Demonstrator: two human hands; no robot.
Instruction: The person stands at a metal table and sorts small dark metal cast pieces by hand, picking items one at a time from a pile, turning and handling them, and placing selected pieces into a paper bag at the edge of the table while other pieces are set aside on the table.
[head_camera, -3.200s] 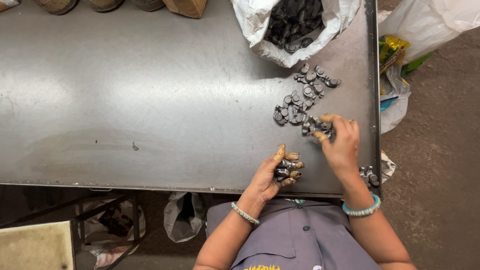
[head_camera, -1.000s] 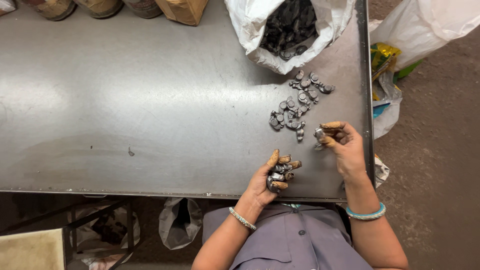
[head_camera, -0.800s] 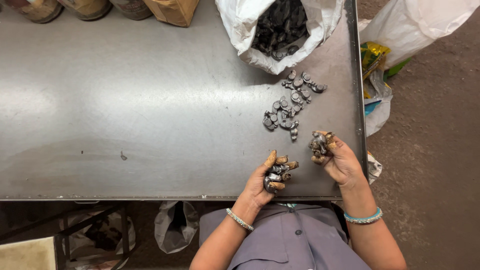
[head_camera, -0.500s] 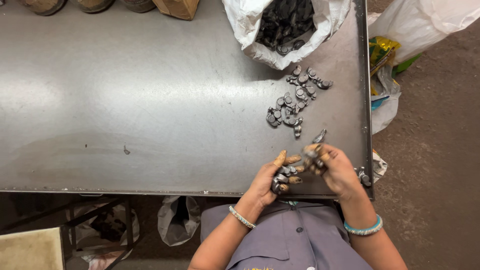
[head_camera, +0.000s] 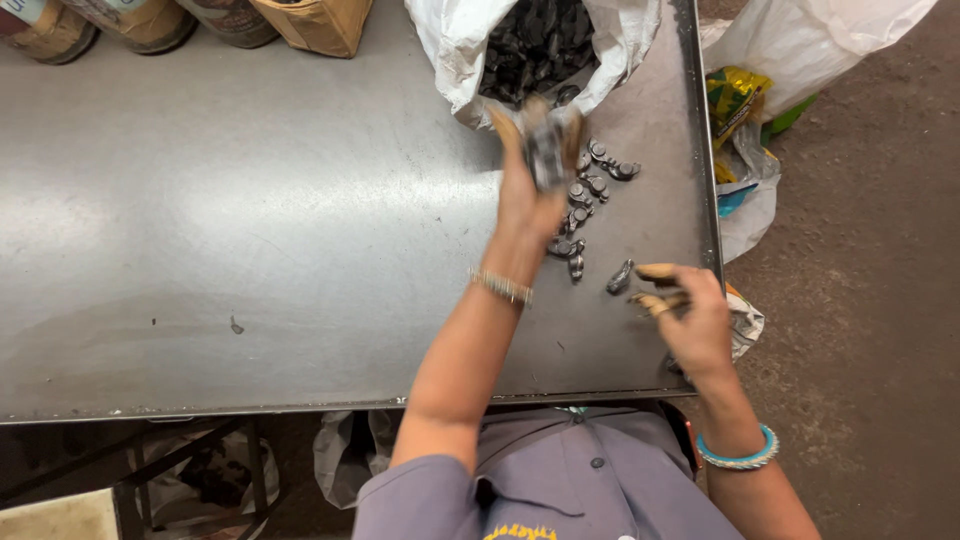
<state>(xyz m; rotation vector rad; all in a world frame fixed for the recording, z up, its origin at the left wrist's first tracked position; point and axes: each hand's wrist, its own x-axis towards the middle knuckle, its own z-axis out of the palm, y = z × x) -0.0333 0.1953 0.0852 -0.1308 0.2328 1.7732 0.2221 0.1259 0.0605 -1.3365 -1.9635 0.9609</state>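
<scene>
A white plastic bag (head_camera: 450, 40) lies open at the far edge of the desk (head_camera: 250, 230), full of small dark metal parts (head_camera: 535, 45). Along the same far edge, well to the left of the bag, stand a brown paper bag (head_camera: 315, 22) and a few round containers (head_camera: 140, 20); their contents cannot be made out.

The left hand (head_camera: 535, 165) reaches out to the mouth of the white bag, its grip closed around a bunch of small metal pieces (head_camera: 545, 150), blurred by motion. Just to the right of and below this hand a loose scatter of grey metal parts (head_camera: 590, 185) lies on the desk, some partly hidden under the wrist, which wears a metal bracelet (head_camera: 500, 287).

The right hand (head_camera: 690, 315) hovers near the desk's right edge, fingers (head_camera: 655, 272) loosely curled and half open; whether it holds anything cannot be told. One single part (head_camera: 620, 276) lies just left of those fingers. A turquoise bangle (head_camera: 740, 455) sits on that wrist.

Left of both hands the desk runs wide. Past the right edge, beside the right hand, more plastic bags (head_camera: 745, 150) rest on the floor (head_camera: 870, 300).
</scene>
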